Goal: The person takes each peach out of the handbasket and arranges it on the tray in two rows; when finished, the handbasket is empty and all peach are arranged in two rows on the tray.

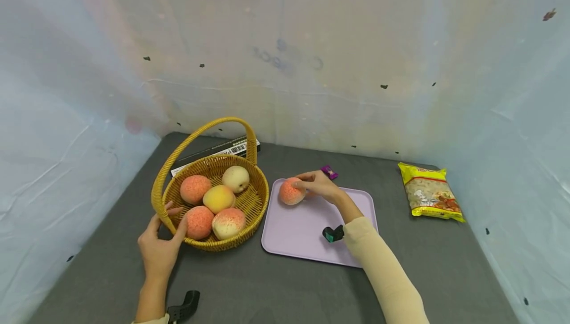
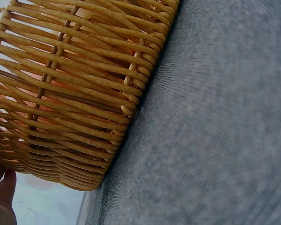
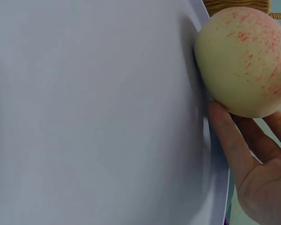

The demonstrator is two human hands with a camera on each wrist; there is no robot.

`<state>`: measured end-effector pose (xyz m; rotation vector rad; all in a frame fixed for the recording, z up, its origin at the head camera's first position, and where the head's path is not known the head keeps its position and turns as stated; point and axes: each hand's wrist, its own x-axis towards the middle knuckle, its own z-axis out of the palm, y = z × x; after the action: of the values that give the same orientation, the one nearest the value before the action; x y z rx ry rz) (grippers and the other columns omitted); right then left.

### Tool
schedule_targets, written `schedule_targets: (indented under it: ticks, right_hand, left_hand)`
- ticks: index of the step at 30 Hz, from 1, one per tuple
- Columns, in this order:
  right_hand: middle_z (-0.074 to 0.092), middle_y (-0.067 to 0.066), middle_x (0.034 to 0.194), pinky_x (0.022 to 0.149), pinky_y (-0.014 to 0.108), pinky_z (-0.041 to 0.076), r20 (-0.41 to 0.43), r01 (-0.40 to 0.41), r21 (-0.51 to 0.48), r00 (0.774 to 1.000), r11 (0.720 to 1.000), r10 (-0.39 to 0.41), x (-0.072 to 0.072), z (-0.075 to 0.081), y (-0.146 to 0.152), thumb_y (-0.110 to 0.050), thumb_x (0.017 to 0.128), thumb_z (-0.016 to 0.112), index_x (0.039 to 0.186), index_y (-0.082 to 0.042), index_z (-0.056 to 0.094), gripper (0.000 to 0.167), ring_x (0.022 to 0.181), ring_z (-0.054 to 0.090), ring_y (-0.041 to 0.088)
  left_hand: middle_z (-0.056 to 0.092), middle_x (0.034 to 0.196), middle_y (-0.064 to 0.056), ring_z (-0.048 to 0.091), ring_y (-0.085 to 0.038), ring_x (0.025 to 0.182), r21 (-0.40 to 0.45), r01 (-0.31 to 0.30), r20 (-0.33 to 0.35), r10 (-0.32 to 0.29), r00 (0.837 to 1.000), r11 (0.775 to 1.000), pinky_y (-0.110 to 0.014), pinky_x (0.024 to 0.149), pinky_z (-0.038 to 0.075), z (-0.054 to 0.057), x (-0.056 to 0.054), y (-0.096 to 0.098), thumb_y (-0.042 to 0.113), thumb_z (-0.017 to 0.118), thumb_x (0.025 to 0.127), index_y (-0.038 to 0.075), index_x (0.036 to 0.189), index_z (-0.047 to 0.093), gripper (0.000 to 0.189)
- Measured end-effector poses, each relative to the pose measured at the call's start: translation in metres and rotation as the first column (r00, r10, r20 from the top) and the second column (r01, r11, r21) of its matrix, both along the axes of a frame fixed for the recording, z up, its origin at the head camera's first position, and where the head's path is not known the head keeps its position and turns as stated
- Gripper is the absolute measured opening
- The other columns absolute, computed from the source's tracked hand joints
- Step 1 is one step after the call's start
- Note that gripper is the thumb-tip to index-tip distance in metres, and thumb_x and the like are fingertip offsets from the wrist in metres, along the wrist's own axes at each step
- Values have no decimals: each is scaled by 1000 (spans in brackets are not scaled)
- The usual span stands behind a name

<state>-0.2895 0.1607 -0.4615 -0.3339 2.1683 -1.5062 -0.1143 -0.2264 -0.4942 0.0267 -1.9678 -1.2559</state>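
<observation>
My left hand (image 1: 158,250) holds the near left rim of a yellow woven basket (image 1: 256,210), close to the foot of its tall handle. Inside the basket lie several fruits: a coral peach (image 1: 196,189), another coral peach (image 1: 199,222), a yellow fruit (image 1: 219,199), a pale round fruit (image 1: 236,178) and a cream peach with a red blush (image 1: 229,223). Over the far left corner of a lilac tray (image 1: 307,230), my right hand (image 1: 318,185) grips a pink peach (image 3: 243,61) between thumb and fingers. The peach's pale underside shows in the right wrist view.
Behind the basket lies a long black-and-white box (image 1: 240,146). A small purple wrapped candy (image 1: 329,171) is just past the tray's far edge. To the right, a yellow food bag (image 1: 431,193) lies on the dark grey tabletop (image 1: 231,284). Pale sheeting surrounds the table.
</observation>
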Motion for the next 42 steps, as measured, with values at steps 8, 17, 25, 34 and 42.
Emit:
schedule_targets:
  ticks: [8, 17, 25, 34, 42]
  right_hand:
    - [58, 17, 138, 92, 42, 54, 0, 10, -5, 1000, 1000, -10, -1, -1, -1, -29, 95, 69, 134, 0, 61, 49, 125, 54, 29]
    - [62, 14, 133, 93, 38, 53, -81, 43, 31, 996, 999, -41, 3, -2, -1, -34, 96, 68, 132, -3, 63, 49, 123, 56, 26]
    - [61, 16, 134, 91, 36, 51, -110, 45, 16, 993, 999, -43, 5, -1, 0, -33, 95, 68, 132, -2, 63, 48, 123, 55, 28]
    - [67, 13, 126, 97, 39, 50, -167, 84, -12, 982, 996, -85, 0, 4, -2, -30, 93, 72, 129, 1, 65, 48, 119, 59, 26]
    - [68, 12, 124, 102, 44, 47, -238, 50, 12, 970, 999, -45, -9, 39, -20, -27, 96, 68, 130, 1, 64, 44, 119, 61, 26]
  left_hand:
    - [72, 107, -18, 60, -3, 115, 13, 29, 15, -29, 999, 1000, -20, 104, 39, 1, 3, -1, -5, 79, 80, -4, 117, 69, 38]
    - [72, 107, -17, 62, -13, 117, 20, 29, 26, -30, 999, 999, -20, 103, 40, -2, 5, -1, -4, 79, 80, -5, 119, 68, 41]
    - [72, 106, -17, 62, -8, 114, 22, 22, 22, -23, 999, 1000, -18, 102, 40, -1, 4, 0, -6, 80, 78, -4, 120, 68, 44]
    - [72, 103, -18, 63, -7, 111, 8, 14, 1, -14, 1000, 1000, -17, 101, 41, 0, 2, 0, -8, 81, 76, -1, 120, 69, 45]
    - [72, 108, -16, 62, -9, 115, -3, 24, 21, -24, 999, 1000, -19, 103, 40, 0, 2, -2, -3, 80, 80, -4, 116, 70, 37]
